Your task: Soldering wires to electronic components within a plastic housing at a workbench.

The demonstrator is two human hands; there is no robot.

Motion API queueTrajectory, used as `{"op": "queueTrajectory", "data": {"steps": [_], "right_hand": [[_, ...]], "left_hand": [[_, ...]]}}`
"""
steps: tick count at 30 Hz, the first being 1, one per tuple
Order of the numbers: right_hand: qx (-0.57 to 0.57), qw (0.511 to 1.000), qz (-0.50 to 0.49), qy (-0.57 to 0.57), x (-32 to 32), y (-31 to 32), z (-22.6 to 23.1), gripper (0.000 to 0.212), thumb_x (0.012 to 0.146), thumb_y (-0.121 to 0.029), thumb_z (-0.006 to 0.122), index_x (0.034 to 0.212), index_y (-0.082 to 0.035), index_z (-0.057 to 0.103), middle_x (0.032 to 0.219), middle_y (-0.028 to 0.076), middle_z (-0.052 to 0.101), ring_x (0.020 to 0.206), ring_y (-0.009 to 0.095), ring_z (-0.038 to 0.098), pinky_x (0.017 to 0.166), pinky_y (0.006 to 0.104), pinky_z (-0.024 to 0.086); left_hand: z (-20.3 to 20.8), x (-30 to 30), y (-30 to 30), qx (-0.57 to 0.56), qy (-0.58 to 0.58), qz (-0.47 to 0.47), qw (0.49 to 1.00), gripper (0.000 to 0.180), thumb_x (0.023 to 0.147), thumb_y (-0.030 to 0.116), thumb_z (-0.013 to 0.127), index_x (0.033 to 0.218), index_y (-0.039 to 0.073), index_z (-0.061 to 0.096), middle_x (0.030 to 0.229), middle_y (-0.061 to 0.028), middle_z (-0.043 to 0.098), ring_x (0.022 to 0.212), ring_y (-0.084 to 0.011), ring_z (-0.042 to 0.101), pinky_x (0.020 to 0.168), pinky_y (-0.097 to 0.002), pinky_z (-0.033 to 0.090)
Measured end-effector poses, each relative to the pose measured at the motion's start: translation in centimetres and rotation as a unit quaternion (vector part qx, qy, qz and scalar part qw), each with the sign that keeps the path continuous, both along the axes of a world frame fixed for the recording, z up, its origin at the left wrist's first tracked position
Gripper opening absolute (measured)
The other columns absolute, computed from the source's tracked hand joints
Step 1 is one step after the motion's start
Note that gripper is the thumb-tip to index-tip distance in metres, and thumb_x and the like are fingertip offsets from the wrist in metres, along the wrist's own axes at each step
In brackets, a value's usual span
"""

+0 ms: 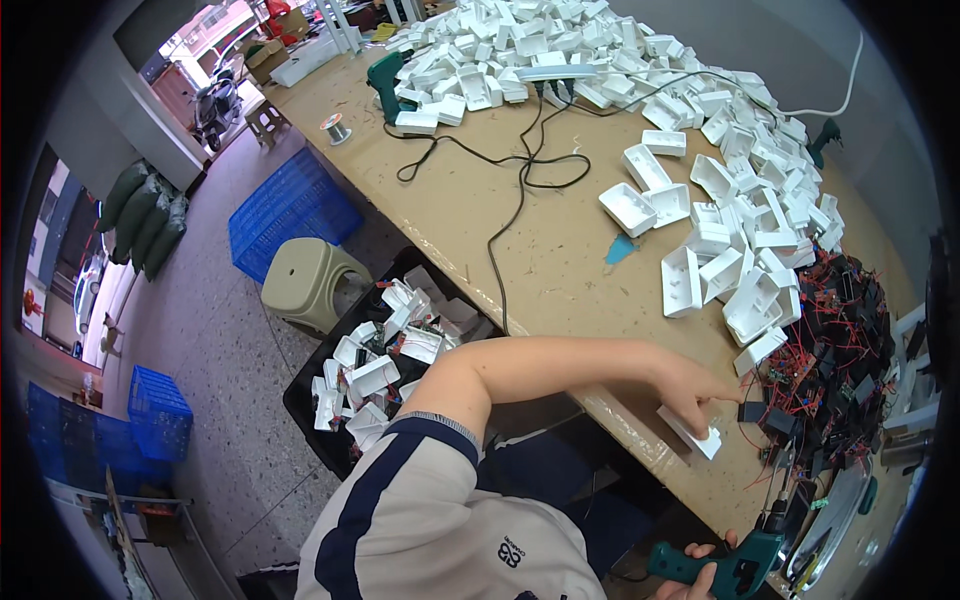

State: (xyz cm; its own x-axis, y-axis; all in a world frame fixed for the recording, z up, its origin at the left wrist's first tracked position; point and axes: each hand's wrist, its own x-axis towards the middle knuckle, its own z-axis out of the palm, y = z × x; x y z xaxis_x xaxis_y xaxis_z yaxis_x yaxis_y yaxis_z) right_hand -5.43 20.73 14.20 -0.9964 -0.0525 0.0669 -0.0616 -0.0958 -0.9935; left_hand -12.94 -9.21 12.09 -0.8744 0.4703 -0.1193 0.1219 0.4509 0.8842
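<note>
My left hand [688,385] reaches across the table's near edge with thumb and index finger spread apart. Below it lies a small white plastic box [690,432], with the thumb over or against it; exact contact is unclear. The index finger extends toward a black module [753,411] at the edge of a red-wired pile. At the lower right, my right hand [700,580] grips a green pistol-shaped tool [745,566] with a dark front and slim metal tip pointing away. Part of this hand lies behind the tool and past the picture's edge.
White boxes [540,45] heap along the table's far side, beside dark modules with red wires [825,350]. A black cord [520,190], another green tool [385,85] and a wire spool [336,129] lie on the tabletop. A stool [308,280] and filled black crate [300,400] stand left.
</note>
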Motion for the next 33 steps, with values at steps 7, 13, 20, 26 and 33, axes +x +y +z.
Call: {"op": "queueTrajectory", "data": {"steps": [7, 13, 20, 26, 33], "right_hand": [[-0.168, 0.978, 0.115, -0.035, -1.7, 2.9, -4.2, 0.062, 0.081, -0.013, 0.065, 0.133, 0.003, 0.036, 0.108, 0.016, 0.055, 0.080, 0.018, 0.055, 0.070, 0.0347, 0.047], [-0.175, 0.982, 0.070, -0.011, -1.4, 1.8, -3.5, 0.065, 0.079, -0.008, 0.066, 0.135, 0.000, 0.035, 0.123, 0.020, 0.051, 0.080, 0.022, 0.059, 0.067, 0.0371, 0.050], [-0.184, 0.980, 0.072, -0.006, -1.3, 2.8, -4.1, 0.064, 0.079, -0.007, 0.065, 0.135, 0.000, 0.035, 0.123, 0.021, 0.052, 0.079, 0.022, 0.060, 0.065, 0.0360, 0.052], [-0.183, 0.981, 0.057, -0.011, -1.4, 3.5, -4.1, 0.064, 0.078, -0.007, 0.066, 0.134, 0.000, 0.036, 0.122, 0.021, 0.053, 0.078, 0.022, 0.061, 0.066, 0.0357, 0.053], [-0.195, 0.981, 0.019, -0.012, -1.8, 4.3, -4.8, 0.064, 0.077, -0.007, 0.066, 0.133, 0.002, 0.036, 0.120, 0.021, 0.053, 0.076, 0.022, 0.061, 0.065, 0.0358, 0.053]], "left_hand": [[1.1, -0.1, 0.3, -0.054, 0.104, 0.041, 0.992, 0.041, 0.090, 0.027, 0.053, 0.122, 0.001, 0.053, 0.107, -0.0202, 0.061, 0.099, -0.0347, 0.058, 0.086, -0.0421, 0.044], [-0.9, -0.3, 0.7, -0.024, 0.137, 0.084, 0.987, 0.040, 0.090, 0.026, 0.055, 0.121, -0.001, 0.054, 0.116, -0.0189, 0.057, 0.107, -0.0334, 0.055, 0.093, -0.0388, 0.041], [-1.2, -0.8, 1.1, 0.014, 0.173, 0.093, 0.981, 0.044, 0.088, 0.034, 0.058, 0.116, 0.000, 0.058, 0.110, -0.0189, 0.058, 0.098, -0.0338, 0.056, 0.085, -0.0379, 0.045], [2.3, -6.6, 2.3, -0.041, 0.133, 0.268, 0.953, 0.034, 0.090, 0.026, 0.055, 0.115, 0.002, 0.060, 0.081, -0.0111, 0.063, 0.070, -0.0240, 0.060, 0.065, -0.0325, 0.048], [1.1, -12.8, 6.7, 0.474, -0.218, 0.395, 0.756, 0.015, 0.096, 0.020, 0.046, 0.101, 0.006, 0.051, 0.068, -0.0014, 0.049, 0.049, -0.0090, 0.042, 0.045, -0.0244, 0.036]]}}
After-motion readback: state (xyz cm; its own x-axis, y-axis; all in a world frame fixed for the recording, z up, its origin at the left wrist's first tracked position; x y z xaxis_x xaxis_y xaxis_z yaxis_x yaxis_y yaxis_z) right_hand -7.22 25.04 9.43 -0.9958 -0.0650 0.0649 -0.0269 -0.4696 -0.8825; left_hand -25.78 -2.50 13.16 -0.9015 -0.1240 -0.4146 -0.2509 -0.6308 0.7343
